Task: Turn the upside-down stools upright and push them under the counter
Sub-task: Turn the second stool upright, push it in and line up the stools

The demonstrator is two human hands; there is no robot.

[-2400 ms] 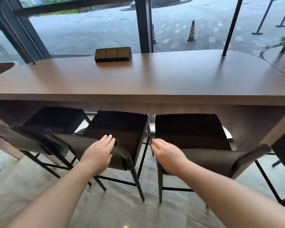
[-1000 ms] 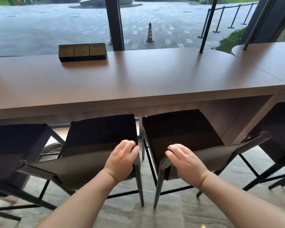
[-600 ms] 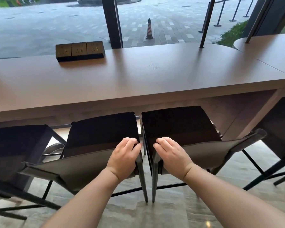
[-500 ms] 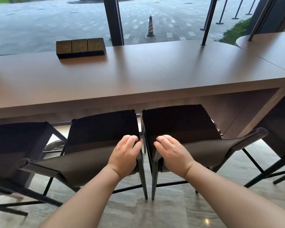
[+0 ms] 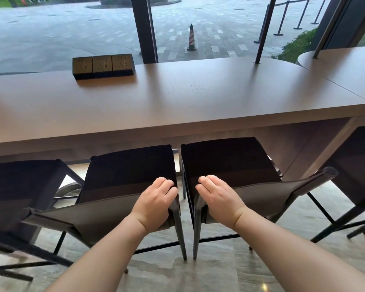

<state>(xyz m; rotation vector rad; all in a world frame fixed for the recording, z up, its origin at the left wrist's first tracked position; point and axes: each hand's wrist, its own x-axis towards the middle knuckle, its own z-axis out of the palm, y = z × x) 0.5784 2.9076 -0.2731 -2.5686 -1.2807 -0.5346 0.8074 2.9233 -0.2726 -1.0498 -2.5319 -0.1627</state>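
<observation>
The single head-worn camera looks forward and down from close above two stool backs, across the counter (image 5: pixel 198 98) toward the window (image 5: pixel 61 34).

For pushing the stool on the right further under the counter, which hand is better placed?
The right hand. It is curled over the near corner of the right stool's backrest, while the left hand grips the neighbouring left stool. The seat sits only partly under the counter.
</observation>
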